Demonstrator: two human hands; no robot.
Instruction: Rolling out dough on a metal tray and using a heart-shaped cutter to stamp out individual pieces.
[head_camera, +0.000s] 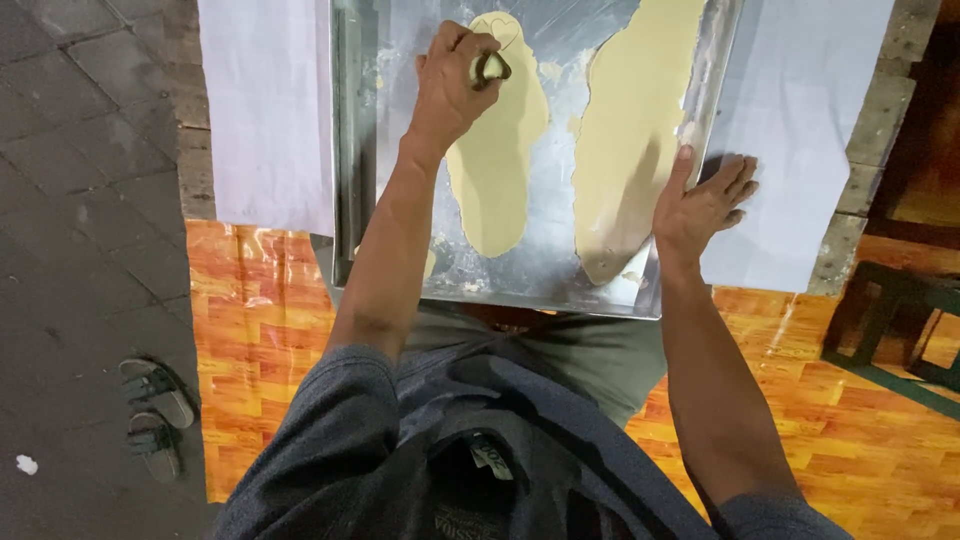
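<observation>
Small metal cutter pressed into the top of a pale yellow dough sheet, flat, long. Second dough sheet lies at 3 o'clock of it, apart, ragged-edged, flat.

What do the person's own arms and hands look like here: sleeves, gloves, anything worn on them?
Both hands, left hand and right hand, are bare: no gloves, rings or watch visible. Forearms are uncovered. Short dark grey-blue sleeves end above the elbows, part of a T-shirt.
</observation>
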